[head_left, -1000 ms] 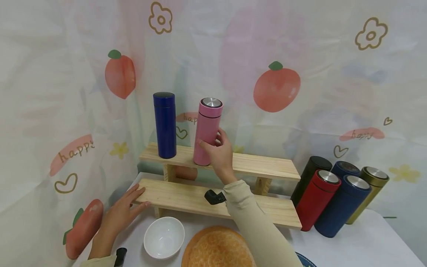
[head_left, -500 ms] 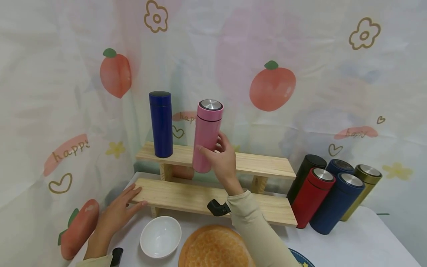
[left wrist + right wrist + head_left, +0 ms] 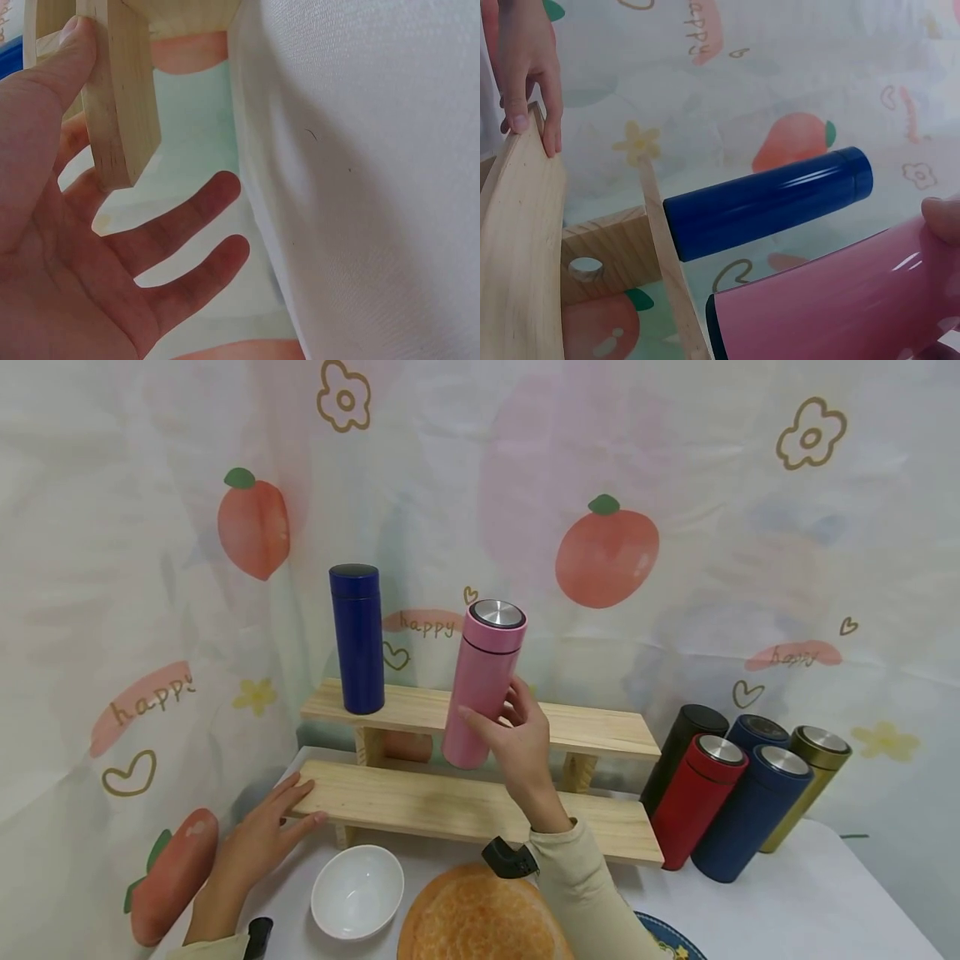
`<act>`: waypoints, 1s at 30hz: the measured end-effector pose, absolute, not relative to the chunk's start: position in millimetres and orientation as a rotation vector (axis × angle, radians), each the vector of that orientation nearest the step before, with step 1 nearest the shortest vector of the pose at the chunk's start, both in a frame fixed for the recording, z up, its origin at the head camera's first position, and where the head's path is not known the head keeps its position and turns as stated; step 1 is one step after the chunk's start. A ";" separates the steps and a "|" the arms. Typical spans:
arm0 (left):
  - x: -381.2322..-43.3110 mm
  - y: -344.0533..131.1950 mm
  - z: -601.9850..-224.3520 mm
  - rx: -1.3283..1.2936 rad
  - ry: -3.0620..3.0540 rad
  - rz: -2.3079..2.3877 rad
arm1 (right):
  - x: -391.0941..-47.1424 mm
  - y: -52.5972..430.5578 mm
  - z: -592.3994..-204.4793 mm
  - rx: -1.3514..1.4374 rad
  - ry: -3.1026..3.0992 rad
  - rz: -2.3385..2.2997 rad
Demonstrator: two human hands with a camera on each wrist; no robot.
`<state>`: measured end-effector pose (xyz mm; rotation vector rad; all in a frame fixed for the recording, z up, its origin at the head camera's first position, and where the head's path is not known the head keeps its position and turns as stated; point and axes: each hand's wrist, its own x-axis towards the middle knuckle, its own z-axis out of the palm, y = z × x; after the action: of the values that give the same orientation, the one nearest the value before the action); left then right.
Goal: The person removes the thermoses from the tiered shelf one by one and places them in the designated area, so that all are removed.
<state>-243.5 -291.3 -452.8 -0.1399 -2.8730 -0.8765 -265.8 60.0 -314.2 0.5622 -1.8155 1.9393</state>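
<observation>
A pink thermos (image 3: 486,685) with a steel-topped lid is gripped in my right hand (image 3: 521,743), thumb on its near side. It tilts a little and is held in front of the upper board, over the lower one, in the head view. My left hand (image 3: 258,835) holds the left end of the two-tier wooden shelf's lower board (image 3: 450,802). In the left wrist view the thumb (image 3: 71,52) lies on one face of the board and two fingers reach behind it, while the other two stick out freely. A dark blue thermos (image 3: 357,639) stands on the upper board's left end.
Right of the shelf stand a red thermos (image 3: 697,802), a navy thermos (image 3: 753,814), a gold thermos (image 3: 813,785) and several others close together. In front are a white bowl (image 3: 357,892), a round bread-patterned mat (image 3: 480,918) and a blue patterned edge (image 3: 667,935). Printed cloth hangs behind.
My right hand has lifted the pink thermos off the upper board and brought it forward, down and slightly right. The left hand keeps its place on the shelf end.
</observation>
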 end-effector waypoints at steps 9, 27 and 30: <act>-243.0 -288.7 -449.6 -0.136 -2.885 -0.907 | -247.5 78.6 -324.2 0.539 -1.841 1.914; -243.8 -290.9 -452.1 -0.147 -2.885 -0.883 | -224.9 114.3 -352.8 0.391 -1.942 1.908; -243.9 -290.0 -451.4 -0.148 -2.886 -0.886 | -220.0 121.2 -356.5 0.369 -1.960 1.893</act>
<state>-243.9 -290.0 -451.4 -0.1481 -2.8855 -0.8861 -220.0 121.2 -356.5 0.3686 -1.9602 1.8928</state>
